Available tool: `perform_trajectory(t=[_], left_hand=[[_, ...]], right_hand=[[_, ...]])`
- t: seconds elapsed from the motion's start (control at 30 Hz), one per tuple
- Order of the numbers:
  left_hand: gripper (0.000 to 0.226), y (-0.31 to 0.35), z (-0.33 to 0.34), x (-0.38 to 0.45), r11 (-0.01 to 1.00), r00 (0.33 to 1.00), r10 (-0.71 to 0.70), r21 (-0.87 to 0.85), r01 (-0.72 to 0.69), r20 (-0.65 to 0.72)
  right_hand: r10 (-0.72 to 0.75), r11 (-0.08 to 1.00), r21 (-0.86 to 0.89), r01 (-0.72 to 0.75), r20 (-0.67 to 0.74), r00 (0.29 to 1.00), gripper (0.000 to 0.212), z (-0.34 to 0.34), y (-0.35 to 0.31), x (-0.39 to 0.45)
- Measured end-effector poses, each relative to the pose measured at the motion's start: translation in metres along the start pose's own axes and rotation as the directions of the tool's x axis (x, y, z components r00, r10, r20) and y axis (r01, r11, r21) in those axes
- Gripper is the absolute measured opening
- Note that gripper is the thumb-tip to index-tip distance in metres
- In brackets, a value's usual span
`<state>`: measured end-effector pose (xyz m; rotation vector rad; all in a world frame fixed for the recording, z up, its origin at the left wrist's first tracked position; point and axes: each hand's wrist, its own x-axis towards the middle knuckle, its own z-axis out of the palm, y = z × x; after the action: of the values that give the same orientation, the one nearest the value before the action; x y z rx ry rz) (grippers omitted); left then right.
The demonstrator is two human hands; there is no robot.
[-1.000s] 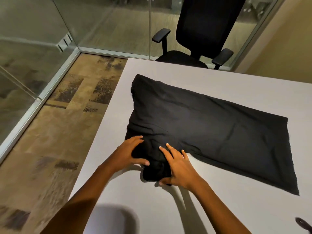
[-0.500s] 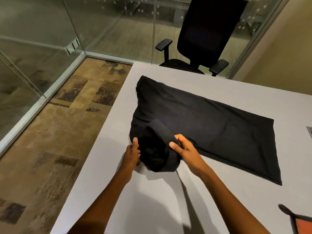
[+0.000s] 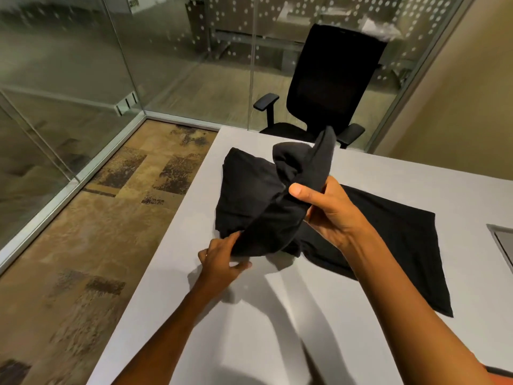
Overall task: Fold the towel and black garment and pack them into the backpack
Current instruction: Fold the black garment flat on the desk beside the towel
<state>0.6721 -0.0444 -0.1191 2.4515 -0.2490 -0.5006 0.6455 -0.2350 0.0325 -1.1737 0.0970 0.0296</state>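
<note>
Pinched between my right hand's [image 3: 331,209] thumb and fingers is a raised fold of the black garment [image 3: 249,195], lifted clear of the table [image 3: 277,315] so that one end of the cloth sticks up past my knuckles toward the office chair [image 3: 330,81]. My left hand [image 3: 222,262] sits lower, near the table's left edge, with its fingers closed on the bottom corner of the same bunched section; the thumb lies under the cloth and the forefinger along its edge, so I read it as a pinch too.

Most of the garment lies on the grey tabletop. Its far left part is a rumpled heap just beyond my left hand, and its right part spreads flat, running out under my right forearm to a pointed corner near the table's right side. The lifted fold bridges my two hands, slanting from low left to high right.

At the right edge of the view I see a recessed panel [image 3: 503,243] set in the table, well apart from the cloth. Behind the table stands the chair, against a glass wall [image 3: 180,65]. Patterned carpet [image 3: 97,218] covers the floor on the left.
</note>
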Motion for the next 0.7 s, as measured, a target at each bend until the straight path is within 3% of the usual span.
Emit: perform_trajectory(t=[0.1,0.3,0.4,0.6,0.7], left_hand=[[0.036,-0.001,-0.017,0.022,0.985,0.981,0.061,-0.146,-0.089,-0.185],[0.033,0.008,-0.06,0.072,0.94,0.975,0.166,-0.275,-0.201,-0.145],[0.025,0.018,-0.068,0.106,0.945,0.972,0.157,-0.26,-0.2,-0.177],[0.028,0.043,-0.068,0.185,0.967,0.964,-0.032,-0.251,-0.036,-0.263],[0.025,0.05,-0.06,0.228,0.871,0.973,-0.184,-0.481,0.097,-0.138]], right_hand=[[-0.081,0.995,-0.062,0.075,-0.09,0.993,0.044,-0.001,-0.025,0.015],[-0.129,0.989,-0.105,0.102,-0.294,0.947,0.035,-0.029,-0.053,0.057],[-0.126,0.987,-0.134,0.085,-0.336,0.933,0.012,-0.041,-0.059,0.085],[-0.165,0.979,-0.181,0.093,-0.443,0.881,0.021,-0.067,-0.052,0.159],[-0.18,0.982,-0.145,0.124,-0.501,0.846,0.019,-0.081,-0.04,0.195]])
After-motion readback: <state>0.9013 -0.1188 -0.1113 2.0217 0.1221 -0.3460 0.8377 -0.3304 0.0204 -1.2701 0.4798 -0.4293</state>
